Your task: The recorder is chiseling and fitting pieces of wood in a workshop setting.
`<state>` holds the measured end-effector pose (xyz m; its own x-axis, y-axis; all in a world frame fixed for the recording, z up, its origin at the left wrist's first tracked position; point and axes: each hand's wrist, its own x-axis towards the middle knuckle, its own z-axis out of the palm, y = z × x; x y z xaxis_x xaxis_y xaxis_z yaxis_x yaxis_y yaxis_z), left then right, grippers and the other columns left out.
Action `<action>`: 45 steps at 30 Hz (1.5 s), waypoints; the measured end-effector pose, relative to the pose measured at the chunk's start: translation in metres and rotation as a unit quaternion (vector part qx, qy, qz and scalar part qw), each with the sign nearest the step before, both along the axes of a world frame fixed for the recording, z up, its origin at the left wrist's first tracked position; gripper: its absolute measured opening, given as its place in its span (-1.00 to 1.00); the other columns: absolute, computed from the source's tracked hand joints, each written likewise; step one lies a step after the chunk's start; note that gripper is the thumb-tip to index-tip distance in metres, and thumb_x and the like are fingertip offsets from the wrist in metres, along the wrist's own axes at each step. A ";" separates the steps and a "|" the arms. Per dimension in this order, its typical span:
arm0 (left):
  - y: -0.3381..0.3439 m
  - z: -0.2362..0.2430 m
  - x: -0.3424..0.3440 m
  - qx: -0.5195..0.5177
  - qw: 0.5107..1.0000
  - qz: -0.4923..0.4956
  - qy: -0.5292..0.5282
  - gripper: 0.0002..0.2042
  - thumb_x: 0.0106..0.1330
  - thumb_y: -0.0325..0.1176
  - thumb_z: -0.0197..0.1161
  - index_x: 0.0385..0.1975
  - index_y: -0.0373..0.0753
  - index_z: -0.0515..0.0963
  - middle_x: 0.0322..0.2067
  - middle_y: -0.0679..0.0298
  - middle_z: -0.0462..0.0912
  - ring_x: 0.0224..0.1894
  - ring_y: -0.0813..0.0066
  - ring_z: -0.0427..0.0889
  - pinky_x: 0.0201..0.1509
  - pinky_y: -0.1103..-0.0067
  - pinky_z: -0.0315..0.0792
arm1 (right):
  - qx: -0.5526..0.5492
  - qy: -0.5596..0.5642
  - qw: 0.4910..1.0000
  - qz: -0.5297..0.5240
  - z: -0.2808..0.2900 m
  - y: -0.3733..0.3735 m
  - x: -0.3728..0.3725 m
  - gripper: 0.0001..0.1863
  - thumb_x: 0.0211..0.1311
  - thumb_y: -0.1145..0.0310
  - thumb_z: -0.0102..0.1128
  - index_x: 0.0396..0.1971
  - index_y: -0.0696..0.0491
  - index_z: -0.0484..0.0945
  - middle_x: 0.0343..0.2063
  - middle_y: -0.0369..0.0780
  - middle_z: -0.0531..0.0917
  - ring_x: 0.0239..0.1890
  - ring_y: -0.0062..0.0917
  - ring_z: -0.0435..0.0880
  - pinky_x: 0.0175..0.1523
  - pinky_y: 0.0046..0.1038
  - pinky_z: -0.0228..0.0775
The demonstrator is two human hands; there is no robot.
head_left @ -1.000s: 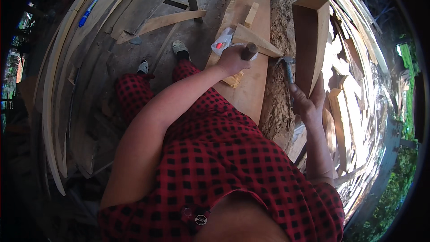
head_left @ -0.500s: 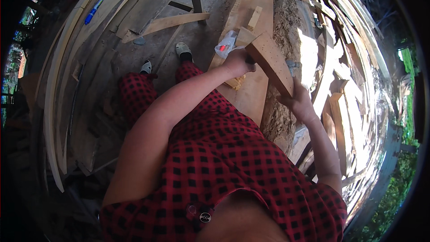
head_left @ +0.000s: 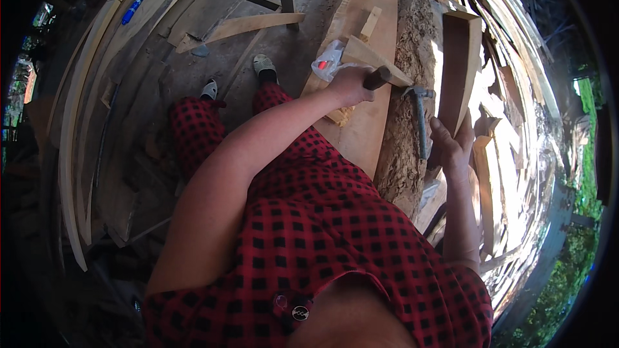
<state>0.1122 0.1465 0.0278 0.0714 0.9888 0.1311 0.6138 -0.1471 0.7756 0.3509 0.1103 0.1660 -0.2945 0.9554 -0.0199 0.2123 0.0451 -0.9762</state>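
My left hand [head_left: 352, 86] is closed round a dark handle [head_left: 378, 77] with a rounded end; the rest of that tool is hidden by the hand. Right behind it, a pale wedge-shaped wood piece [head_left: 375, 62] lies over the plank. My right hand [head_left: 454, 147] grips the lower end of a long wooden piece [head_left: 459, 64], tilted up, with a dark broad face and a pale edge. Between the hands, a hammer [head_left: 421, 122] with a metal head and bluish handle rests on the rough log [head_left: 403, 148]. Both forearms reach forward from my checked clothing.
A wide plank [head_left: 361, 135] runs alongside the log, with a small wood block [head_left: 370, 24] and a plastic bag [head_left: 327, 59] on it. Wood strips and offcuts [head_left: 493, 174] pile up at the right. A blue marker [head_left: 141, 0] lies on boards at the left.
The long wooden piece has left my left hand and swung right and upright in my right hand. The hammer and the dark handle in my left hand now show clearly.
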 end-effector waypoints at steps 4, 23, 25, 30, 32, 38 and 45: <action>0.003 0.000 0.003 -0.031 0.999 -0.012 -0.011 -0.60 -0.20 -0.20 0.29 -0.29 -0.21 0.52 -0.34 0.06 0.60 -0.18 0.07 0.57 -0.12 0.33 0.42 | -0.023 -0.284 0.952 0.113 -0.016 0.006 0.006 -0.39 -0.15 0.44 0.32 0.00 0.20 0.35 -0.24 -0.10 0.58 -0.16 -0.44 0.54 0.03 -0.43 0.32; -0.038 -0.026 -0.074 -0.079 0.935 0.044 -0.343 -0.83 0.07 -0.44 0.31 -0.34 -0.21 0.50 -0.35 0.32 0.56 -0.33 0.53 0.59 -0.27 0.54 0.55 | -0.206 -0.133 0.969 0.027 -0.104 -0.014 0.002 -0.57 -0.14 0.39 0.33 -0.22 0.21 0.44 -0.51 -0.23 0.54 -0.55 -0.57 0.49 -0.44 -0.50 0.31; -0.055 -0.030 -0.082 -0.105 0.903 0.113 -0.400 -0.84 0.07 -0.44 0.30 -0.36 -0.19 0.50 -0.35 0.34 0.55 -0.33 0.53 0.59 -0.30 0.55 0.57 | -0.242 -0.172 0.954 0.049 -0.128 -0.020 -0.003 -0.55 -0.14 0.36 0.36 -0.23 0.25 0.44 -0.54 -0.23 0.52 -0.55 -0.54 0.51 -0.45 -0.47 0.37; -0.069 -0.027 -0.086 -0.105 0.782 0.320 -0.524 -0.87 0.08 -0.46 0.27 -0.38 -0.18 0.49 -0.36 0.35 0.53 -0.34 0.55 0.57 -0.33 0.59 0.59 | -0.317 -0.185 0.928 0.069 -0.169 -0.037 -0.005 -0.53 -0.14 0.33 0.38 -0.24 0.26 0.43 -0.54 -0.22 0.52 -0.56 -0.52 0.52 -0.46 -0.45 0.41; -0.066 -0.015 -0.086 -0.077 0.863 0.222 -0.447 -0.88 0.08 -0.48 0.25 -0.38 -0.19 0.49 -0.36 0.33 0.52 -0.34 0.56 0.57 -0.32 0.60 0.58 | -0.333 -0.156 0.928 0.054 -0.175 -0.038 -0.001 -0.54 -0.13 0.33 0.37 -0.25 0.26 0.44 -0.55 -0.23 0.52 -0.57 -0.53 0.51 -0.48 -0.45 0.40; -0.050 -0.022 -0.065 -0.049 0.889 0.130 -0.437 -0.81 0.02 -0.58 0.27 -0.37 -0.22 0.47 -0.39 0.36 0.51 -0.41 0.65 0.54 -0.35 0.67 0.53 | -0.274 -0.168 0.946 0.035 -0.148 -0.026 0.000 -0.60 -0.12 0.34 0.35 -0.29 0.25 0.46 -0.59 -0.22 0.52 -0.58 -0.54 0.50 -0.48 -0.49 0.33; -0.041 -0.021 -0.047 0.017 0.961 0.074 -0.264 -0.80 -0.04 -0.52 0.32 -0.43 -0.23 0.45 -0.45 0.39 0.51 -0.38 0.65 0.49 -0.21 0.60 0.43 | -0.275 -0.126 0.953 0.006 -0.151 -0.025 0.017 -0.63 -0.12 0.36 0.33 -0.30 0.24 0.47 -0.62 -0.25 0.52 -0.60 -0.59 0.49 -0.48 -0.51 0.31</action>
<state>0.0653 0.1050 0.0065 -0.1546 0.9775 0.1438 0.1514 -0.1203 0.9811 0.3676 0.0849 0.0148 -0.2255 0.7765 -0.5884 0.4463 -0.4545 -0.7709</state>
